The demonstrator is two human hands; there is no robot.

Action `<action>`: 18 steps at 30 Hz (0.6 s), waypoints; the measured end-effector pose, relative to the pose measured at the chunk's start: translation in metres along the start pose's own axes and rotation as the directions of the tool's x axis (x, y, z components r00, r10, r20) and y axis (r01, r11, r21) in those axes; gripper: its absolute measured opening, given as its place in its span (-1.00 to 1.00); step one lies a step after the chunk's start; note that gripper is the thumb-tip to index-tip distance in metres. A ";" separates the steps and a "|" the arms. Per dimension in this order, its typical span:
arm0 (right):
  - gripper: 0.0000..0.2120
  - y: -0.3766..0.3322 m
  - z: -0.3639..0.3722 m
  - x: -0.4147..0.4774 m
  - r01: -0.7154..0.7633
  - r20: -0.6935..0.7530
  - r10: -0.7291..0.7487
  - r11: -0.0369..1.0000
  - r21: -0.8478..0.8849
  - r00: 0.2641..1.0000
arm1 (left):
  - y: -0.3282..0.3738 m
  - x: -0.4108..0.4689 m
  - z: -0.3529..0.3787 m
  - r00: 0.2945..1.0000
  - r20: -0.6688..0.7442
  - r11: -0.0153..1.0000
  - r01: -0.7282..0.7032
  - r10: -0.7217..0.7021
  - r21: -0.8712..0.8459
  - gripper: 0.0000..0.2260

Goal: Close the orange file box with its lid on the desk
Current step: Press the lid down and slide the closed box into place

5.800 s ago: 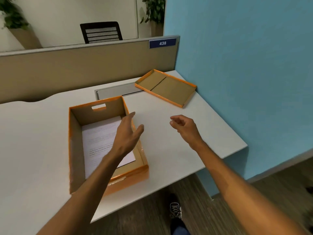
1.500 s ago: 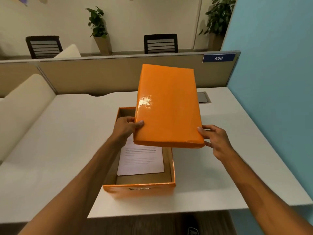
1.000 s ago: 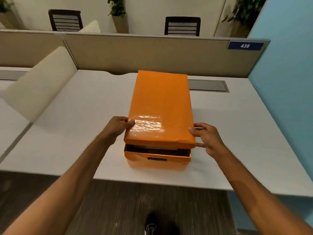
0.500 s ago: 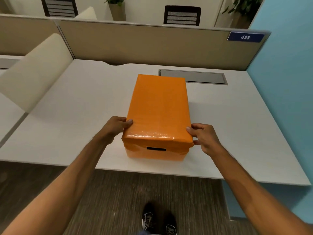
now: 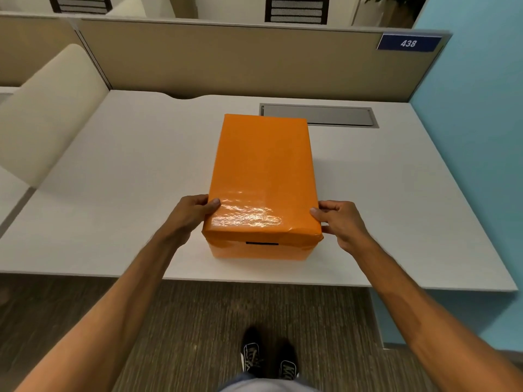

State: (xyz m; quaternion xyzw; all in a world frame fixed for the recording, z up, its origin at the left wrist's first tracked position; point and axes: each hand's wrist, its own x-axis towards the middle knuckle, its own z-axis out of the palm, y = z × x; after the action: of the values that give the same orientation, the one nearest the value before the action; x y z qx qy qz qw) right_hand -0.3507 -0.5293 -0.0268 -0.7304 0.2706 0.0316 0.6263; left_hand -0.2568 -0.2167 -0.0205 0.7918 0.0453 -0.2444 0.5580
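The desk [image 5: 113, 179] is bare to the left and right of the orange box [image 5: 263, 176], so a hand can pass there. Behind the box, a tan wall panel [image 5: 226, 58] blocks the way, and a blue wall [image 5: 475, 137] closes the right side.

a blue plate [image 5: 409, 43] on the partition's [image 5: 243, 58] top right corner reads "438" in white.

Both forearms bare, no sleeves, watch or rings visible. Left hand [image 5: 190, 213] and right hand [image 5: 341, 222] ungloved. Black lace-up shoes [image 5: 268, 362] with white laces, white logo on tongues. Light trouser fabric at bottom edge.
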 end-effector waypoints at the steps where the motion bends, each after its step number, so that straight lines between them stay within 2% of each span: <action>1: -0.55 0.001 0.000 0.001 0.000 0.000 0.000 1.000 -0.011 1.000 | -0.002 0.000 0.000 1.000 0.004 1.000 -0.002 0.002 -0.008 -0.61; 14: -0.54 0.005 0.008 -0.003 -0.025 -0.077 0.021 0.999 -0.043 0.997 | -0.017 0.002 0.002 0.998 0.009 0.997 -0.059 0.059 -0.039 -0.62; 18: -0.53 0.002 0.009 -0.001 -0.056 -0.066 0.055 0.998 -0.012 0.996 | -0.015 0.009 0.002 0.998 -0.056 0.996 -0.034 0.030 -0.082 -0.42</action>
State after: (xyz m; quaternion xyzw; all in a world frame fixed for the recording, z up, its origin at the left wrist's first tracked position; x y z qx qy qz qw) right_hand -0.3499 -0.5203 -0.0298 -0.7276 0.3111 0.0269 0.6109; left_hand -0.2545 -0.2148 -0.0376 0.7750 0.0581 -0.2116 0.5927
